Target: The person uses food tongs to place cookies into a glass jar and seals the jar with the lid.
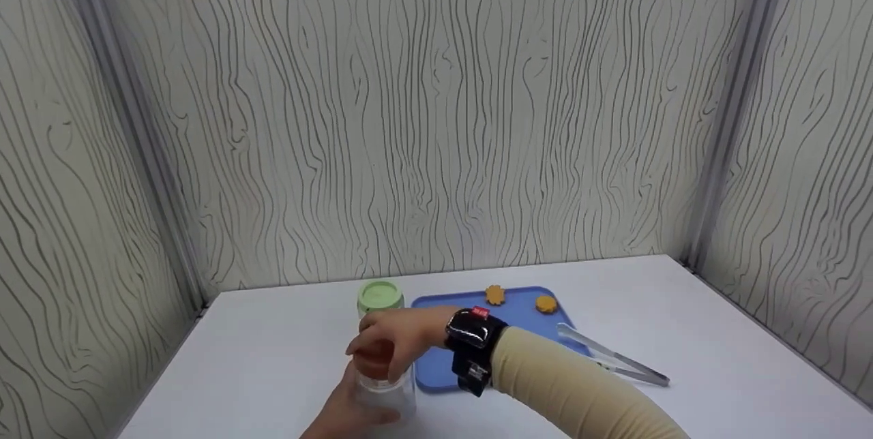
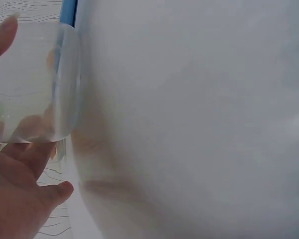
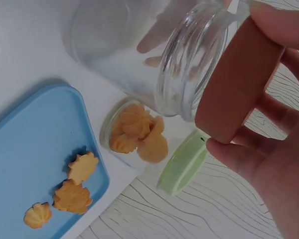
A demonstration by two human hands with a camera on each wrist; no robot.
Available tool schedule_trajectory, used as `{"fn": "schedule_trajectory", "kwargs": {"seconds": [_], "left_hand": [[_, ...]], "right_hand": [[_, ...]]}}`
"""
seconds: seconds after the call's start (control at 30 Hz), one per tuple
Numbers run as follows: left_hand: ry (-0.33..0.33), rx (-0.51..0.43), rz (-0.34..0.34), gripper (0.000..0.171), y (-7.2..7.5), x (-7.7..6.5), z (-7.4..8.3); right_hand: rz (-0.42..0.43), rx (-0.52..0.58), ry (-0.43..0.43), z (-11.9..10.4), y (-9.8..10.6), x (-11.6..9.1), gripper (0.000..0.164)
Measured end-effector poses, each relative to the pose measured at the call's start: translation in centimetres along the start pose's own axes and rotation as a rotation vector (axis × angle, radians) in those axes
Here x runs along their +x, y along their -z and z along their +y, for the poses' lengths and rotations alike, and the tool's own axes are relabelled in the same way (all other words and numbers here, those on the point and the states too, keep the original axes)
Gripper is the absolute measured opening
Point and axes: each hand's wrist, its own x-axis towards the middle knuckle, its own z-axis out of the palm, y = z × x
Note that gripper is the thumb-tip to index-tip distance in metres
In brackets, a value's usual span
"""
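A clear jar stands on the table near the front, with no contents seen in it. My left hand holds its side, thumb and fingers round the wall; the left wrist view shows the jar's base at the white tabletop. From above, my right hand grips a red-brown lid by its rim. The lid sits at the jar's mouth, with the glass threads bare below it. Whether it is fully loose, I cannot tell.
Behind stands a second jar with a green lid, holding cookies. A blue tray to the right carries 3 cookies. Metal tongs lie against the tray's right edge. Wood-patterned walls enclose the table.
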Motion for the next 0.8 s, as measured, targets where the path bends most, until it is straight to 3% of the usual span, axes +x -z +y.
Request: {"fn": "schedule_trajectory", "kwargs": {"seconds": [0.27, 0.57, 0.8], "left_hand": [[0.037, 0.063, 0.049, 0.108, -0.3, -0.2, 0.2], [0.054, 0.079, 0.084, 0.106, -0.3, -0.2, 0.2], [0.071, 0.076, 0.091, 0.106, -0.5, -0.3, 0.3]], "right_hand": [[0.132, 0.046, -0.004, 2.2, -0.6, -2.0, 0.072], [0.194, 0.047, -0.13, 3.9, -0.7, -3.6, 0.081], [0.22, 0.059, -0.217, 4.7, -0.7, -5.2, 0.078]]}}
